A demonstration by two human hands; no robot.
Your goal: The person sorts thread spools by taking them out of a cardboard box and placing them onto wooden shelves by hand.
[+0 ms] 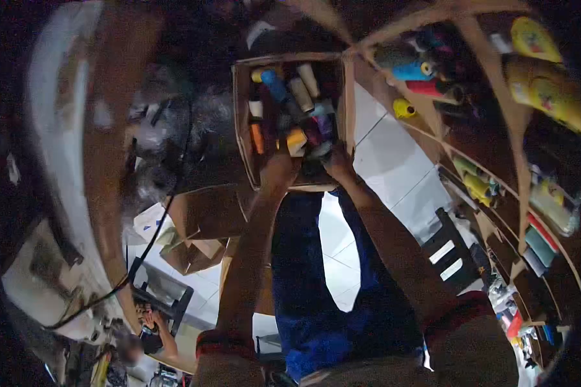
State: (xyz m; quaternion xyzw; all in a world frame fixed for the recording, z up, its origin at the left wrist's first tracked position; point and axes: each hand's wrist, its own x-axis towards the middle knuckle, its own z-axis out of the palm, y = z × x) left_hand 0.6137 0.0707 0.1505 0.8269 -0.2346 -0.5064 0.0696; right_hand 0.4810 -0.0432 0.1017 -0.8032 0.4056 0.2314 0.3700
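An open cardboard box (350, 97) full of thread spools lies in front of me, above my knees. My left hand (279, 169) reaches over its near edge, its fingers close to a yellow-orange spool (295, 140). On the right side of the box, my right hand (339, 166) dips in beside a greyish spool (320, 151). Shadow and blur hide the fingertips of both hands, so their grip is unclear. Around them lie a blue spool (274, 86), an orange spool (257, 138), a purple spool (323, 122) and a cream spool (308, 80).
Wooden shelves (519, 148) with thread cones and yellow packages run along the right. Clear plastic bags (158, 135) fill the left, near a hanging black cable (168, 209). An open cardboard carton (206, 209) stands below. Another person's hand (153, 319) shows at lower left.
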